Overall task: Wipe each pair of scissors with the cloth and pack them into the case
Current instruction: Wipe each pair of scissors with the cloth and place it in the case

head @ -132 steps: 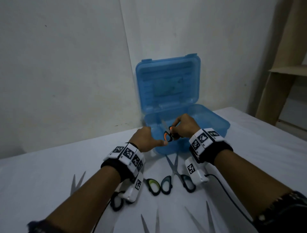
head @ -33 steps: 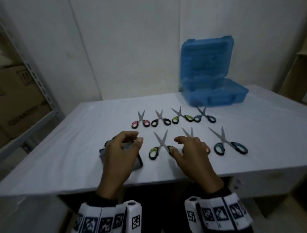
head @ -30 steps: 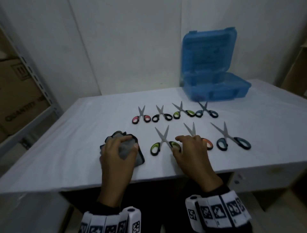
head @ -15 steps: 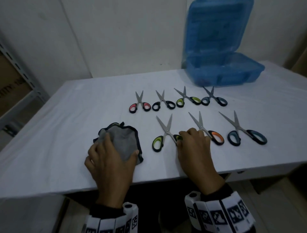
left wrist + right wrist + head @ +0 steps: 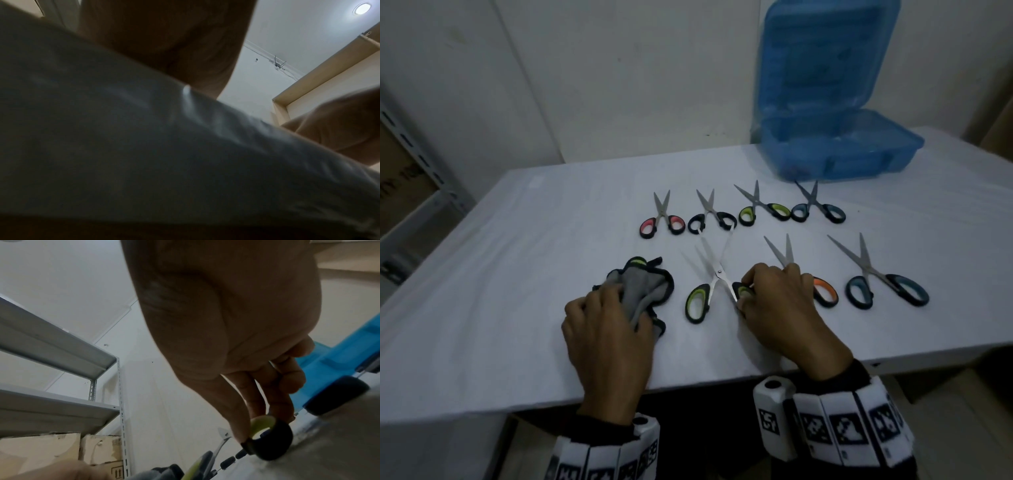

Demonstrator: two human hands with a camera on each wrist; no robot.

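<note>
A grey cloth with dark trim (image 5: 642, 291) lies bunched on the white table near the front edge, and my left hand (image 5: 606, 329) grips its near side. My right hand (image 5: 779, 301) pinches the right handle ring of the green-handled scissors (image 5: 714, 284), whose blades are spread wide; the right wrist view shows fingertips on the green-lined ring (image 5: 267, 433). The open blue case (image 5: 835, 150) stands at the far right, lid upright. The left wrist view shows mostly the table cover.
Beside my right hand lie orange-handled scissors (image 5: 822, 291) and teal-handled scissors (image 5: 887, 287). A far row holds several smaller scissors, from a red-handled pair (image 5: 662, 222) to a teal pair (image 5: 818, 210). A metal shelf (image 5: 410, 147) with cardboard boxes stands left.
My hands left the case and came back to the table's front. The left hand has closed on the cloth, and the right hand has taken hold of the green scissors' handle, whose blades now spread wider.
</note>
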